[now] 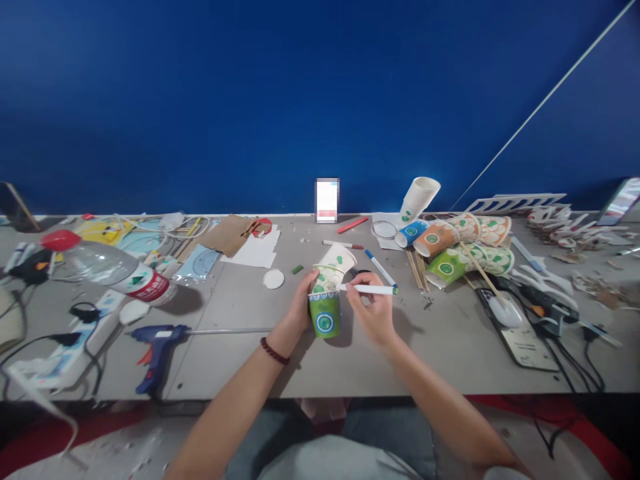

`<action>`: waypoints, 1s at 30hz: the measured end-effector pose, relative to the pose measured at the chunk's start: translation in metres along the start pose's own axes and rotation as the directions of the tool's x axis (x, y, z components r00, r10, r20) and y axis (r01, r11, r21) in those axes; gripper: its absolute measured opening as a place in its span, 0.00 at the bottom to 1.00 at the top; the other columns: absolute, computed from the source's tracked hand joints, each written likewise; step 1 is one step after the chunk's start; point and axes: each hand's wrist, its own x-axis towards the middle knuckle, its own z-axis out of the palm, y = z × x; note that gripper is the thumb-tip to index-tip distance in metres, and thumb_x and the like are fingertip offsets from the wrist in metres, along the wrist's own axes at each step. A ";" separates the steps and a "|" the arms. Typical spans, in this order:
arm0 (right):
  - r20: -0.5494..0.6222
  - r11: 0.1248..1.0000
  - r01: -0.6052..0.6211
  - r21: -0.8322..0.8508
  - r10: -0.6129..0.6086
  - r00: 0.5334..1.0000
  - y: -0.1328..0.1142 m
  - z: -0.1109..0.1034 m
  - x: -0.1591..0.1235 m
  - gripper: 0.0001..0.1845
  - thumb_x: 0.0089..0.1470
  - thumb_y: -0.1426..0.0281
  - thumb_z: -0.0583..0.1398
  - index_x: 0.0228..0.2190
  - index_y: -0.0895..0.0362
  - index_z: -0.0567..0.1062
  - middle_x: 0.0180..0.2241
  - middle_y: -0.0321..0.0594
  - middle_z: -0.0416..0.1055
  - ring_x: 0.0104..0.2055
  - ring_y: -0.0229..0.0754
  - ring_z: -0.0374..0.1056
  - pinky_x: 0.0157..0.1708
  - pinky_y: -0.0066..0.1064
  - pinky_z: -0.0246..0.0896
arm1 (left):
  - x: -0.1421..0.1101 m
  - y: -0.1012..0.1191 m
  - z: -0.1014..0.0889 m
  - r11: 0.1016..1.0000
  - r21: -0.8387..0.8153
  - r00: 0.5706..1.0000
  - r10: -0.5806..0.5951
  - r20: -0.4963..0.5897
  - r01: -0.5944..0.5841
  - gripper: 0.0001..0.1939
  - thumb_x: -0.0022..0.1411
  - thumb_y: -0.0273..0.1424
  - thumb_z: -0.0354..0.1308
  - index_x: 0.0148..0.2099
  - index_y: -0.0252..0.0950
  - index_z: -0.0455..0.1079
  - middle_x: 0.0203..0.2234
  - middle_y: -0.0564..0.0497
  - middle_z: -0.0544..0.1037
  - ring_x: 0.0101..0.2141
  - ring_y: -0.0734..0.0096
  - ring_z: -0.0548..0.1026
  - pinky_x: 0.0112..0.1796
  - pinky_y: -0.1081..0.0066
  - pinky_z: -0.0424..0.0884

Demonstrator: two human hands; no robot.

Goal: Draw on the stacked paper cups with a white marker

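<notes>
My left hand (301, 303) is wrapped round the left side of a stack of paper cups (325, 313), green at the bottom with white, leaf-patterned cups above. The stack leans a little to the right over the table. Between the fingers of my right hand (371, 307) is a white marker (373, 289), held level, its green end pointing right. The marker's other end is at the cups' side; whether it touches them I cannot tell. A blue-capped marker (381, 268) and a red-ended marker (343, 245) lie beyond my hands, and a small green cap (297, 269) lies to the left.
A blue glue gun (163, 350) and a plastic bottle (125, 273) lie at left by a power strip (83, 347). On the right are stacked paper cups (440, 240), wooden sticks (417, 270) and a phone (525, 343). A lit phone (327, 200) stands against the blue wall.
</notes>
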 end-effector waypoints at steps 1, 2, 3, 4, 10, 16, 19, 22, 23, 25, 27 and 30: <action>0.005 1.000 0.007 -0.010 -0.007 1.000 0.000 0.000 0.000 0.03 0.54 0.69 0.59 0.30 0.55 0.68 0.27 0.34 0.68 0.24 0.34 0.63 0.26 0.28 0.60 | 0.000 0.000 0.000 1.000 -0.002 1.000 0.001 0.002 -0.001 0.13 0.52 0.38 0.65 0.35 0.34 0.71 0.27 0.51 0.78 0.26 0.69 0.74 0.31 0.70 0.68; 0.009 1.000 0.010 -0.019 -0.010 1.000 0.000 0.000 0.000 0.03 0.54 0.69 0.59 0.30 0.55 0.68 0.27 0.34 0.68 0.24 0.34 0.63 0.25 0.28 0.60 | 0.000 0.000 0.000 1.000 -0.003 1.000 0.000 0.005 0.000 0.13 0.52 0.38 0.65 0.35 0.35 0.71 0.27 0.51 0.77 0.26 0.69 0.74 0.31 0.70 0.68; 0.012 1.000 0.013 -0.026 -0.013 1.000 0.000 0.000 0.000 0.03 0.54 0.69 0.59 0.30 0.55 0.68 0.27 0.34 0.68 0.24 0.34 0.63 0.26 0.28 0.60 | 0.000 0.000 0.001 1.000 -0.005 1.000 0.001 0.007 -0.001 0.13 0.52 0.38 0.65 0.35 0.35 0.71 0.27 0.51 0.77 0.26 0.69 0.74 0.30 0.70 0.68; 0.014 0.999 0.015 -0.031 -0.014 1.000 -0.001 0.000 0.000 0.04 0.54 0.69 0.59 0.30 0.54 0.68 0.27 0.34 0.68 0.24 0.34 0.64 0.26 0.28 0.61 | 0.000 0.000 0.001 1.000 -0.005 1.000 0.002 0.008 -0.002 0.13 0.51 0.37 0.65 0.35 0.34 0.71 0.27 0.51 0.77 0.26 0.69 0.74 0.30 0.70 0.67; 0.021 0.999 -0.002 -0.047 0.003 1.000 -0.002 0.000 0.001 0.04 0.54 0.68 0.59 0.30 0.54 0.68 0.26 0.34 0.68 0.23 0.34 0.63 0.25 0.28 0.61 | 0.000 -0.001 0.001 1.000 -0.013 1.000 -0.011 0.024 0.011 0.13 0.51 0.37 0.65 0.35 0.34 0.71 0.27 0.51 0.78 0.26 0.69 0.74 0.30 0.70 0.67; 0.027 0.999 0.001 -0.051 0.001 1.000 0.000 0.001 0.000 0.04 0.54 0.69 0.59 0.30 0.54 0.68 0.27 0.33 0.68 0.23 0.34 0.62 0.25 0.27 0.61 | 0.001 -0.002 0.000 1.000 -0.022 1.000 -0.010 0.018 0.011 0.13 0.50 0.37 0.65 0.35 0.34 0.71 0.28 0.50 0.78 0.26 0.68 0.74 0.31 0.69 0.67; 0.035 0.998 -0.002 -0.056 0.004 0.999 0.000 0.001 -0.001 0.04 0.55 0.68 0.59 0.30 0.54 0.68 0.27 0.33 0.68 0.23 0.34 0.62 0.24 0.27 0.61 | 0.001 -0.003 0.000 1.000 -0.019 1.000 -0.008 0.013 0.008 0.14 0.50 0.37 0.65 0.35 0.34 0.71 0.27 0.50 0.78 0.26 0.69 0.74 0.31 0.70 0.67; 0.035 0.998 -0.007 -0.063 0.010 0.999 0.000 0.001 -0.001 0.04 0.55 0.68 0.59 0.30 0.54 0.68 0.26 0.34 0.68 0.23 0.34 0.62 0.24 0.27 0.61 | 0.001 -0.003 0.001 1.000 -0.014 1.000 -0.011 0.011 0.011 0.14 0.50 0.37 0.65 0.36 0.34 0.71 0.28 0.50 0.78 0.26 0.69 0.74 0.31 0.70 0.67; 0.036 0.998 -0.008 -0.065 0.011 0.999 -0.001 0.001 -0.001 0.04 0.54 0.69 0.59 0.29 0.54 0.68 0.26 0.34 0.68 0.23 0.34 0.62 0.24 0.27 0.61 | 0.000 -0.002 0.001 1.000 -0.012 1.000 -0.011 0.011 0.012 0.14 0.50 0.37 0.65 0.36 0.34 0.71 0.28 0.50 0.78 0.26 0.69 0.74 0.31 0.70 0.67; 0.039 0.998 -0.008 -0.067 0.011 0.999 -0.001 0.001 -0.001 0.04 0.54 0.68 0.60 0.30 0.54 0.68 0.27 0.34 0.69 0.24 0.34 0.62 0.25 0.27 0.61 | 0.000 -0.002 0.002 1.000 -0.009 1.000 -0.010 0.017 0.010 0.14 0.50 0.37 0.65 0.36 0.34 0.71 0.28 0.50 0.78 0.26 0.69 0.74 0.31 0.70 0.67; 0.042 0.998 -0.007 -0.064 0.009 0.999 -0.001 0.001 -0.001 0.04 0.55 0.68 0.59 0.30 0.54 0.68 0.27 0.34 0.69 0.24 0.34 0.62 0.25 0.27 0.61 | 0.000 -0.002 0.002 1.000 -0.008 1.000 -0.004 0.027 0.005 0.14 0.50 0.37 0.65 0.36 0.34 0.71 0.28 0.50 0.78 0.27 0.69 0.74 0.32 0.70 0.68; 0.055 0.998 0.003 -0.058 0.000 0.998 -0.001 0.000 -0.001 0.04 0.55 0.68 0.59 0.30 0.54 0.68 0.26 0.34 0.69 0.24 0.35 0.63 0.25 0.28 0.61 | 0.000 -0.002 0.003 1.000 -0.004 0.999 0.005 0.042 -0.004 0.13 0.50 0.36 0.65 0.36 0.34 0.71 0.28 0.51 0.78 0.28 0.69 0.75 0.33 0.70 0.68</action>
